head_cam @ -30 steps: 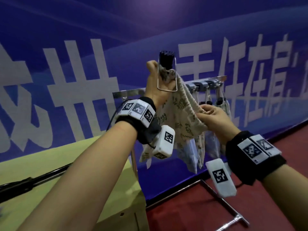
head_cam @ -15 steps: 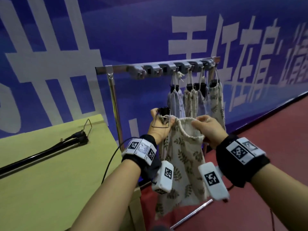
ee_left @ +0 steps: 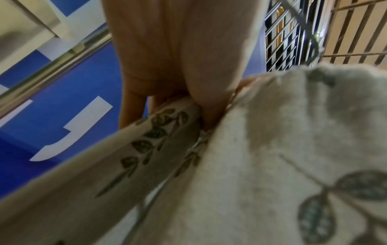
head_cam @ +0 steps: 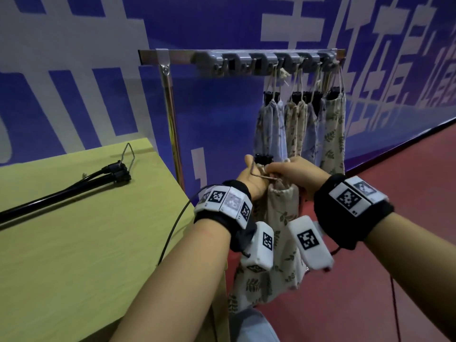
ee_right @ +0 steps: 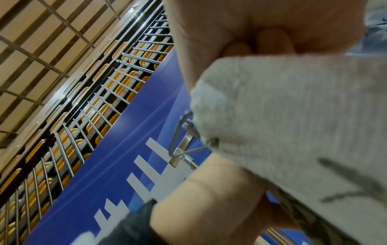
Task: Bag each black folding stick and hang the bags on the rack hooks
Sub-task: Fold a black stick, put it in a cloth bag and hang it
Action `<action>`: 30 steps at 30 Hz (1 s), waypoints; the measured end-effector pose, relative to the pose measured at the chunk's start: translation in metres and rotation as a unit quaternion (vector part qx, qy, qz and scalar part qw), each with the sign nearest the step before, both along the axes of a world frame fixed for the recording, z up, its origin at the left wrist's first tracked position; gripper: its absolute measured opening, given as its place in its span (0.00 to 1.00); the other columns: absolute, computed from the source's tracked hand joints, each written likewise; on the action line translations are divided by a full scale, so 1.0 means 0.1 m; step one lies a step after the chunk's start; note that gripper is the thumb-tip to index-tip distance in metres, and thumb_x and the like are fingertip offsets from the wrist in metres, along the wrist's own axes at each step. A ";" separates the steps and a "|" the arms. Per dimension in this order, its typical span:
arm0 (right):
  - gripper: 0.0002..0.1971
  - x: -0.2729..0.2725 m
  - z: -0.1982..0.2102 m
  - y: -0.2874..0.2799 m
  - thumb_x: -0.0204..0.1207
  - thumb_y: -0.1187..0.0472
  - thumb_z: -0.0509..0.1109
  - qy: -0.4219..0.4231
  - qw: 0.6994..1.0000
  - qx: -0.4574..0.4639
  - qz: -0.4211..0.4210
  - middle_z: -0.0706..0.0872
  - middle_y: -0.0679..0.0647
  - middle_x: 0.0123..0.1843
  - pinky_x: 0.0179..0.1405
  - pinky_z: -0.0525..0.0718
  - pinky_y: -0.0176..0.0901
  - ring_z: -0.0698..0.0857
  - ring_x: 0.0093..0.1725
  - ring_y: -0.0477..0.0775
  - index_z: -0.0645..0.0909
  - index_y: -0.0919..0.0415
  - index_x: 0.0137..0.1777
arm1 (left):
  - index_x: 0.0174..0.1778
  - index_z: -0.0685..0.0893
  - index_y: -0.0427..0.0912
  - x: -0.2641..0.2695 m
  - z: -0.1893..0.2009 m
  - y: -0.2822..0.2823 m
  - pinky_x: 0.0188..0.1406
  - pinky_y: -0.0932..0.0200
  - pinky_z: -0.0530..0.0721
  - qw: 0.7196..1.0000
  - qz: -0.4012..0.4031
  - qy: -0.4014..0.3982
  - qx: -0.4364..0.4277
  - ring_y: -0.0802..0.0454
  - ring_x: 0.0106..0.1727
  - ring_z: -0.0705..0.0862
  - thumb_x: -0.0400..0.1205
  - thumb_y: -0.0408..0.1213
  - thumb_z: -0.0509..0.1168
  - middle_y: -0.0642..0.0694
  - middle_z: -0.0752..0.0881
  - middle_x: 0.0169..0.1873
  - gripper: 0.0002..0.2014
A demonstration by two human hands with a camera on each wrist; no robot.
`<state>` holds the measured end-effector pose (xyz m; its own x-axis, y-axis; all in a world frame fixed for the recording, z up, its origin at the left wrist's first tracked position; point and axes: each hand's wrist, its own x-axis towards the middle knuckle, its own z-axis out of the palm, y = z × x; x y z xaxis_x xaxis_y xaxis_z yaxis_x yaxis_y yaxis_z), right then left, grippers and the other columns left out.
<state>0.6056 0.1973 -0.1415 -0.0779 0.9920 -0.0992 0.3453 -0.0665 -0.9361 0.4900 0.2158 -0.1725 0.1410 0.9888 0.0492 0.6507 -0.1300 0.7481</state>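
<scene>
A beige leaf-print bag (head_cam: pixel 276 245) hangs from both hands in front of the rack (head_cam: pixel 237 60), with the black top of a folding stick (head_cam: pixel 263 159) poking out of its mouth. My left hand (head_cam: pixel 251 178) grips the bag's neck around the stick, and the bag (ee_left: pixel 272 165) fills the left wrist view. My right hand (head_cam: pixel 293 172) pinches the gathered rim and drawstring; its curled fingers (ee_right: pixel 272 41) show above the cloth (ee_right: pixel 293 107). More black folding sticks (head_cam: pixel 74 191) lie on the yellow-green table (head_cam: pixel 86 255). Several filled bags (head_cam: pixel 303 124) hang from the rack's right hooks.
The rack's left hooks (head_cam: pixel 229 62) carry nothing. Its chrome post (head_cam: pixel 172 124) stands between table and hands. A blue banner wall (head_cam: pixel 217 114) is behind, red floor (head_cam: pixel 370 267) below. A black cable (head_cam: pixel 172 233) runs off the table's right edge.
Both hands have lowered the bag from rack-bar height to below the hanging bags. The bag's mouth, held wide before, is now gathered tight around the stick's top.
</scene>
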 end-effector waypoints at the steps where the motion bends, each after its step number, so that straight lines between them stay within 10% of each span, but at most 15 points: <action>1: 0.09 0.00 0.03 -0.01 0.77 0.61 0.68 0.026 1.000 -0.007 -0.002 0.77 0.61 0.33 0.24 0.74 0.37 0.76 0.26 0.52 0.77 0.63 0.37 | 0.77 0.58 0.30 -0.01 0.00 0.00 0.43 0.61 0.70 1.000 0.001 0.023 0.003 0.49 0.50 0.74 0.87 0.36 0.56 0.40 0.77 0.61 0.25; 4: 0.05 0.01 0.04 0.01 0.79 0.62 0.65 0.060 0.998 -0.011 -0.009 0.76 0.62 0.37 0.26 0.73 0.39 0.75 0.27 0.54 0.77 0.64 0.47 | 0.60 0.58 0.39 -0.04 0.02 -0.04 0.36 0.54 0.71 0.998 0.039 0.050 0.013 0.43 0.42 0.76 0.81 0.44 0.64 0.44 0.76 0.39 0.23; 11: 0.15 0.12 0.01 0.19 0.82 0.60 0.60 0.135 0.986 -0.061 -0.078 0.73 0.53 0.15 0.11 0.59 0.29 0.67 0.10 0.48 0.73 0.61 0.33 | 0.41 0.79 0.36 -0.10 0.05 -0.07 0.42 0.52 0.74 0.972 0.003 0.212 0.099 0.35 0.54 0.81 0.82 0.36 0.63 0.35 0.81 0.49 0.07; 14: 0.16 0.30 -0.02 0.28 0.81 0.55 0.63 0.138 0.979 -0.055 -0.138 0.73 0.55 0.15 0.11 0.62 0.30 0.67 0.09 0.48 0.77 0.63 0.34 | 0.54 0.85 0.34 -0.04 0.03 -0.09 0.60 0.57 0.73 0.974 -0.086 0.160 0.132 0.41 0.61 0.75 0.82 0.36 0.65 0.38 0.75 0.58 0.10; 19: 0.14 0.50 -0.11 0.32 0.79 0.53 0.68 0.124 0.979 -0.050 -0.154 0.81 0.57 0.37 0.46 0.77 0.50 0.80 0.38 0.55 0.82 0.63 0.39 | 0.45 0.88 0.30 0.02 0.11 -0.15 0.51 0.71 0.65 0.972 -0.145 0.071 0.172 0.46 0.60 0.72 0.78 0.20 0.58 0.40 0.82 0.54 0.13; 22: 0.16 0.59 -0.17 0.35 0.79 0.53 0.68 0.074 0.984 -0.022 -0.161 0.76 0.50 0.35 0.44 0.73 0.40 0.75 0.36 0.47 0.80 0.60 0.32 | 0.28 0.85 0.31 0.05 0.16 -0.19 0.42 0.80 0.66 0.981 -0.109 -0.001 0.163 0.54 0.50 0.71 0.70 0.14 0.58 0.53 0.79 0.37 0.14; 25: 0.15 0.63 -0.20 0.38 0.75 0.52 0.72 0.054 0.988 0.008 -0.146 0.75 0.51 0.33 0.41 0.71 0.41 0.74 0.34 0.48 0.81 0.63 0.34 | 0.16 0.75 0.39 0.03 0.18 -0.17 0.40 0.66 0.75 0.982 -0.033 -0.128 0.134 0.49 0.42 0.78 0.66 0.13 0.53 0.52 0.79 0.29 0.19; 30: 0.16 0.63 -0.31 0.31 0.75 0.65 0.73 0.020 0.994 0.055 -0.090 0.72 0.42 0.13 0.16 0.68 0.24 0.70 0.14 0.37 0.73 0.64 0.29 | 0.19 0.78 0.43 -0.09 0.20 -0.07 0.40 0.56 0.78 0.948 0.075 -0.300 0.077 0.44 0.36 0.79 0.69 0.13 0.47 0.43 0.82 0.25 0.24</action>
